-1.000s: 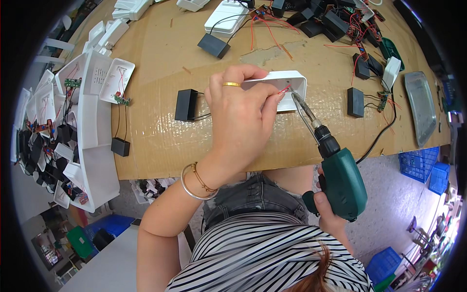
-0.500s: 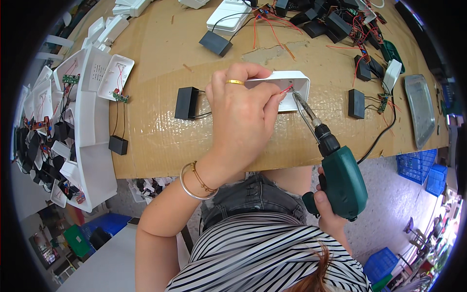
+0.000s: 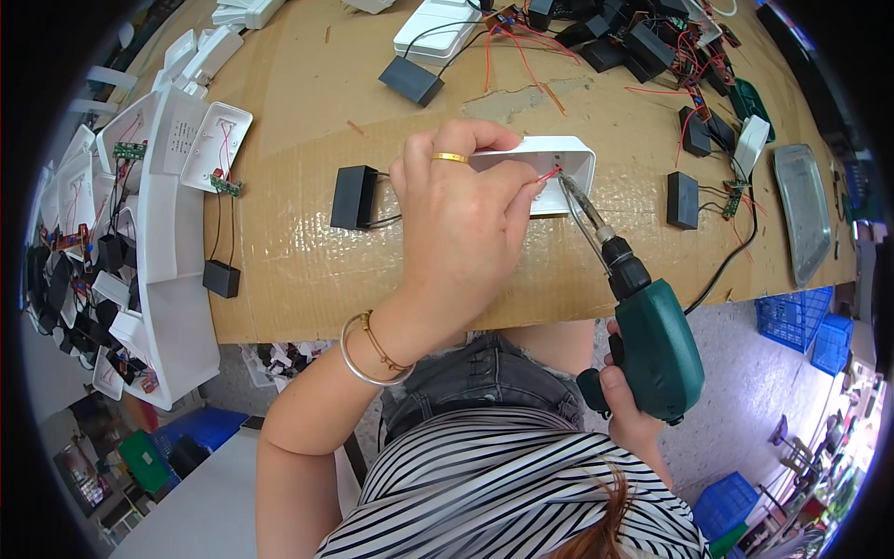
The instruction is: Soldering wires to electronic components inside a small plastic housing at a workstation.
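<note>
Closed over a white plastic case (image 3: 570, 145) on the cardboard-covered table is my left hand (image 3: 461, 219). Its thumb and index finger pinch a red wire (image 3: 549, 174) inside the case, while other fingers rest on the far rim. My right hand (image 3: 626, 405) grips a green pistol-shaped soldering gun (image 3: 659, 347) by its handle. The gun's tip, with a thin feed tube alongside, reaches into the case and meets or nearly meets the wire's end. A black block (image 3: 354, 197) on dark leads lies left of my left hand, which hides where the leads run.
At left stands a white bin (image 3: 172, 252) full of cases and circuit boards. An open white case (image 3: 216, 147) with a board leans by it. Black blocks and red wires (image 3: 643, 47) pile up at far right, near a grey tray (image 3: 803, 214). The gun's black cord (image 3: 736, 256) crosses the table's right side.
Hardly anything differs. The surroundings at left have shifted slightly in the picture, while both hands, the red wire and the soldering gun keep nearly the same places.
</note>
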`<state>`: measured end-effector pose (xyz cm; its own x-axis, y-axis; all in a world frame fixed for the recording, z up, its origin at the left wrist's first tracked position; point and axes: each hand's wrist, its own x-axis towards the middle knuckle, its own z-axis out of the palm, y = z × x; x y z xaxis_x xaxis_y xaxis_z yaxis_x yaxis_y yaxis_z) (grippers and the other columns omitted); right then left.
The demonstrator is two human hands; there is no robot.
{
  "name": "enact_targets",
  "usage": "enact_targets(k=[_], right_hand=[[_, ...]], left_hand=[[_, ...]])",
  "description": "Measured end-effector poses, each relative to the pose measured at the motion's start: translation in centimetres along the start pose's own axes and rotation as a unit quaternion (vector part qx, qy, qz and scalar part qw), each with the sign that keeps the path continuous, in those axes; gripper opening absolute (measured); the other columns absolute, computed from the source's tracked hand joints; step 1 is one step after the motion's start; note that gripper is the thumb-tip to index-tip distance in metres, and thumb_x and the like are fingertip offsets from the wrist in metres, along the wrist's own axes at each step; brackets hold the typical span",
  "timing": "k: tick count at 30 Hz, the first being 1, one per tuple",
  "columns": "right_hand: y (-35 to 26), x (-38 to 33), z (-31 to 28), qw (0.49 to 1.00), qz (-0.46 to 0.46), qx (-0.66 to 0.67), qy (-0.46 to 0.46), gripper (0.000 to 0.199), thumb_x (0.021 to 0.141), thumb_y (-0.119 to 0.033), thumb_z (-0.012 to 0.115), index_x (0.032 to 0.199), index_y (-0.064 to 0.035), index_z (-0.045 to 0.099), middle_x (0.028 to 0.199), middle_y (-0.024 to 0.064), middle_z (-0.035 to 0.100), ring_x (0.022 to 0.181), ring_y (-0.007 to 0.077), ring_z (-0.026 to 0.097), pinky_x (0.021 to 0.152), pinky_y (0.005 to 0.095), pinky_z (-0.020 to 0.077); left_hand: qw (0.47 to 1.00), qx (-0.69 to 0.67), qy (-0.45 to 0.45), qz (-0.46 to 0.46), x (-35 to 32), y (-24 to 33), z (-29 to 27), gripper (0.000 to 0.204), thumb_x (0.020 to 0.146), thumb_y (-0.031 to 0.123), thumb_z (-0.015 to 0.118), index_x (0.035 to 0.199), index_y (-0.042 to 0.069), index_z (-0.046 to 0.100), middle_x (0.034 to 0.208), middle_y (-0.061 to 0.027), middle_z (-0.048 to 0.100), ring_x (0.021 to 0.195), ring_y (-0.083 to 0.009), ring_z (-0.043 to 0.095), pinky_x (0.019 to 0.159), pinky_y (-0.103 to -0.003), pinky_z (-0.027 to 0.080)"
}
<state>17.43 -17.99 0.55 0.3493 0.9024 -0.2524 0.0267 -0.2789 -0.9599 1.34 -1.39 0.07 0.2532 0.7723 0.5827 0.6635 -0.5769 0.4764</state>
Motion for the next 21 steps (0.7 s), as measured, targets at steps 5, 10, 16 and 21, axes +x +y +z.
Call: enact_targets(k=[5, 10, 16, 21], right_hand=[[-1.1, -0.2, 0.2, 1.000, 0.024, 0.007, 0.018, 0.056, 0.071, -0.014, 0.070, 0.120, -0.0015, 0.046, 0.105, 0.0111, 0.058, 0.081, 0.0120, 0.055, 0.072, 0.0242, 0.0445], [-2.0, -0.1, 0.6, 0.998, 0.041, 0.024, 0.029, 0.055, 0.071, -0.015, 0.070, 0.119, -0.0015, 0.047, 0.102, 0.0112, 0.059, 0.078, 0.0118, 0.055, 0.070, 0.0234, 0.0449], [-2.6, 0.0, 1.0, 0.998, 0.046, 0.016, 0.042, 0.052, 0.070, -0.017, 0.069, 0.115, -0.0011, 0.050, 0.100, 0.0105, 0.059, 0.076, 0.0117, 0.054, 0.069, 0.0240, 0.0443], [-3.1, 0.0, 1.3, 0.997, 0.039, 0.020, 0.064, 0.051, 0.068, -0.020, 0.070, 0.112, -0.0008, 0.052, 0.098, 0.0099, 0.059, 0.078, 0.0133, 0.054, 0.070, 0.0258, 0.0433]], left_hand=[[1.000, 0.011, -0.006, 0.002, -0.1, 0.0, 0.0, 0.007, 0.068, 0.008, 0.068, 0.075, 0.008, 0.066, 0.096, -0.0055, 0.055, 0.087, -0.0232, 0.045, 0.076, -0.032, 0.036], [1.000, 0.010, -0.003, 0.001, -0.2, 0.1, 0.0, 0.007, 0.067, 0.008, 0.067, 0.075, 0.008, 0.066, 0.096, -0.0053, 0.055, 0.088, -0.0233, 0.045, 0.076, -0.033, 0.036], [1.000, 0.018, -0.004, 0.009, -0.2, 0.1, 0.1, 0.008, 0.067, 0.008, 0.067, 0.075, 0.008, 0.066, 0.095, -0.0058, 0.055, 0.088, -0.0233, 0.045, 0.075, -0.033, 0.036], [1.000, 0.013, -0.005, 0.009, 0.1, 0.2, -0.1, 0.008, 0.068, 0.009, 0.067, 0.075, 0.007, 0.066, 0.094, -0.0059, 0.056, 0.087, -0.0233, 0.045, 0.075, -0.033, 0.036]])
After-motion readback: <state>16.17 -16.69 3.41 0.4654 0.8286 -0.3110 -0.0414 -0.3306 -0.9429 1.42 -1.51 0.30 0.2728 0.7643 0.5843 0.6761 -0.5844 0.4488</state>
